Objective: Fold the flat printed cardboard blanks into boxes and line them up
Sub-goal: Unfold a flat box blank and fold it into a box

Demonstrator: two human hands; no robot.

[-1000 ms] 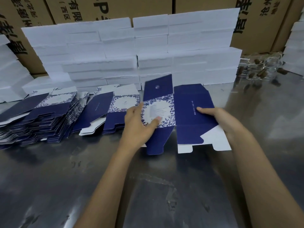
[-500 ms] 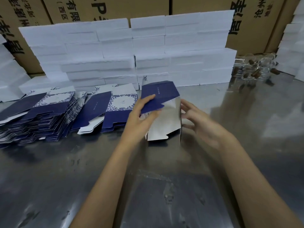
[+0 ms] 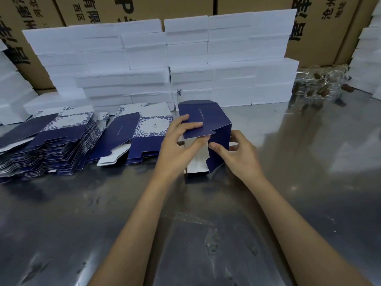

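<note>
My left hand [image 3: 179, 143] and right hand [image 3: 237, 155] each grip the half-folded navy box [image 3: 208, 122]; flat blanks [image 3: 61, 141] lie at 9 o'clock on the counter [image 3: 309, 162].

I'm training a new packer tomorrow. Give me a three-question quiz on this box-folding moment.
1. True or false: the half-folded navy blue cardboard box lies flat on the steel table.
2. Which hand pinches the box's side panel: left hand or right hand?
3. Where are the stacks of flat navy printed blanks? A) left of the hands B) right of the hands C) on the white foam blocks

Key: 1 false; 2 right; 3 A
</note>
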